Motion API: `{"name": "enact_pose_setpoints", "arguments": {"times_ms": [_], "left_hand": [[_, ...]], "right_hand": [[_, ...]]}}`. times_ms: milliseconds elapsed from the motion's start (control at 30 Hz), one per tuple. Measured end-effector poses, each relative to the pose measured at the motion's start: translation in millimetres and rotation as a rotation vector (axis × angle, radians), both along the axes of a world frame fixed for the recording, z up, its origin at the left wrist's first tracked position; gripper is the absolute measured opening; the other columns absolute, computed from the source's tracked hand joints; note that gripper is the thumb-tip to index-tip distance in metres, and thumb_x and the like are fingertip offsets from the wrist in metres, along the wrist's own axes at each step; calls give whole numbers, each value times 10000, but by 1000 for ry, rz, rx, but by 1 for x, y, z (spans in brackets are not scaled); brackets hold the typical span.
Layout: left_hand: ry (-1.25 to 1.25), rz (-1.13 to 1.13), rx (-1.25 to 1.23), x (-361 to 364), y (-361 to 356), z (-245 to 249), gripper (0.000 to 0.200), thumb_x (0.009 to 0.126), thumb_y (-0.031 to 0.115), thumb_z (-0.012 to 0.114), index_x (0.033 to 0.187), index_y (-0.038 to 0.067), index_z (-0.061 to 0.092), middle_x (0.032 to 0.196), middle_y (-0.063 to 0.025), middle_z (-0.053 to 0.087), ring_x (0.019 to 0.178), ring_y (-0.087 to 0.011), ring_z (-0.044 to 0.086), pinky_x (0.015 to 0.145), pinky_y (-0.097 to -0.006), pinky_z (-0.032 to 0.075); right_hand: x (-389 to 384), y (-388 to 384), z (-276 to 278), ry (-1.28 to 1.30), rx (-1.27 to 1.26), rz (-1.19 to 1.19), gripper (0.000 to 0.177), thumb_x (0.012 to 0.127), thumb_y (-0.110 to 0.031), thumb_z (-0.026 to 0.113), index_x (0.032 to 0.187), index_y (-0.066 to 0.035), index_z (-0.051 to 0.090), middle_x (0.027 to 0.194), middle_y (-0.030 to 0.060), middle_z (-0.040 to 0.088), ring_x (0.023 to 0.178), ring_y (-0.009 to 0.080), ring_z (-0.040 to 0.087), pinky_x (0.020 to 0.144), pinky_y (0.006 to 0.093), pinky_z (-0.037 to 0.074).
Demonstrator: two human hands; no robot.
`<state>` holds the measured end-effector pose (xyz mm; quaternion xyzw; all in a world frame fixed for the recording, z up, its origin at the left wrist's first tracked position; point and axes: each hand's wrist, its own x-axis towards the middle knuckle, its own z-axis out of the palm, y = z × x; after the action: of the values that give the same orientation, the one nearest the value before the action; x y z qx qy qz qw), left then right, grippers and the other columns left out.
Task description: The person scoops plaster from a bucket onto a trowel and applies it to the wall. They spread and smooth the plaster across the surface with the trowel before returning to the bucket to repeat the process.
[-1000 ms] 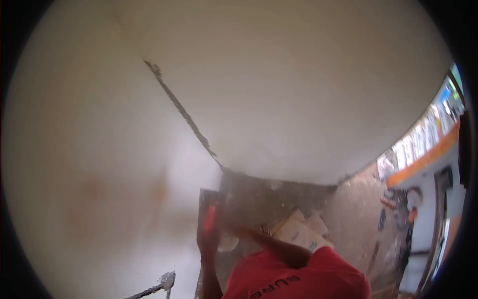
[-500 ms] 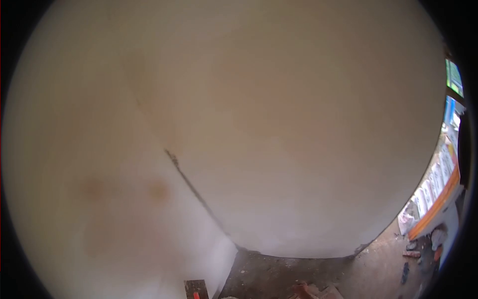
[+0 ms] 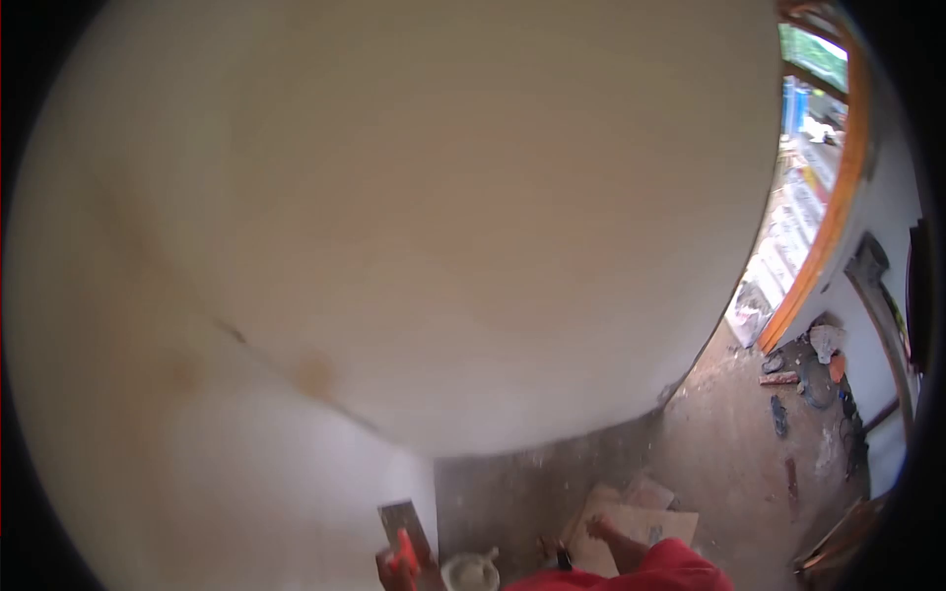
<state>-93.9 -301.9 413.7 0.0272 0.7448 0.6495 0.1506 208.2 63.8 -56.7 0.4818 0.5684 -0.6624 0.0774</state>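
Observation:
My left hand is at the bottom, left of centre, with its fingers closed round the red-orange handle of a flat trowel. The trowel's dark rectangular blade points up, in front of the pale wall. Just right of the hand, a round whitish container stands low in the frame. My right hand does not show.
A large smooth wall surface fills the upper view, with a dark corner seam at left. Below are red clothing, a bare foot and cardboard. Debris lies on the floor near an orange-framed opening at right.
The view has shifted right and down. The hand on the trowel, the container, the foot and the red clothing have come into view. More of the floor and the opening shows.

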Motion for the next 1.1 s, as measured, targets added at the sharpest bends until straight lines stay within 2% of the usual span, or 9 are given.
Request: {"name": "enact_pose_setpoints", "arguments": {"times_ms": [100, 200, 267, 500, 733, 867, 933, 1000, 1100], "left_hand": [[-73, 42, -186, 22, -30, -1, 350, 886, 155, 595, 1200, 61, 473, 730, -80, 603, 652, -161, 599, 575, -292, 483], [-272, 80, -211, 31, -62, -17, 297, 934, 99, 540, 1226, 47, 525, 953, -50, 614, 829, -136, 586, 694, -296, 508], [-397, 158, -33, 45, -85, -44, 220, 945, 185, 588, 1128, 64, 609, 891, -21, 614, 786, -120, 581, 712, -268, 490], [-552, 86, -409, 104, -119, -150, 231, 955, 195, 535, 1027, 32, 682, 688, 8, 556, 590, -78, 504, 554, -241, 417], [-371, -1, -790, 173, -226, -414, 249, 909, 221, 532, 989, 54, 698, 598, -2, 536, 520, -100, 537, 490, -275, 427], [226, -253, -1244, 222, -320, -580, 287, 888, 230, 482, 984, 67, 698, 614, -28, 565, 505, -129, 554, 468, -296, 444], [-923, 222, -948, 191, -304, -591, 319, 893, 235, 443, 952, 41, 689, 988, -230, 668, 952, -408, 632, 824, -483, 496], [-825, 235, -852, 188, -321, -628, 352, 890, 232, 429, 1016, 55, 706, 1039, -227, 667, 985, -389, 637, 851, -466, 497], [-795, 296, -806, 191, -335, -697, 370, 897, 263, 441, 1062, 68, 708, 1039, -196, 681, 965, -347, 655, 839, -433, 504]], "right_hand": [[21, 1, 59, -292, 446, 226, 213, 825, -214, 687, 700, -55, 619, 621, 88, 639, 521, 189, 615, 461, 363, 499], [38, 5, 69, -199, 384, 182, 144, 835, -134, 610, 731, -35, 593, 638, 97, 624, 509, 199, 597, 454, 343, 471], [17, -1, 143, 75, 59, 52, 236, 912, -209, 531, 904, 7, 624, 622, 102, 621, 525, 193, 612, 473, 324, 482], [-50, -56, 193, -142, 122, 186, 236, 938, -239, 503, 973, -39, 622, 725, 64, 610, 630, 145, 618, 566, 304, 507], [-155, -175, 67, 10, 588, 792, 247, 923, -229, 524, 932, 12, 572, 872, 238, 605, 855, 470, 544, 746, 484, 447], [-223, -259, -38, 241, 894, 1055, 290, 891, -253, 570, 1097, -50, 588, 1007, 216, 607, 1010, 414, 542, 883, 561, 396], [-251, -291, -77, 242, 956, 1238, 361, 880, -261, 584, 1159, -33, 564, 1097, 231, 593, 1142, 386, 506, 971, 573, 355], [-274, -311, -125, 160, 1140, 1506, 407, 879, -280, 583, 1197, -27, 553, 1136, 233, 607, 1176, 364, 536, 1001, 536, 384], [-308, -332, -156, -388, 615, 1599, 460, 890, -311, 558, 1254, -31, 528, 1181, 242, 610, 1168, 366, 572, 984, 506, 438]]}}
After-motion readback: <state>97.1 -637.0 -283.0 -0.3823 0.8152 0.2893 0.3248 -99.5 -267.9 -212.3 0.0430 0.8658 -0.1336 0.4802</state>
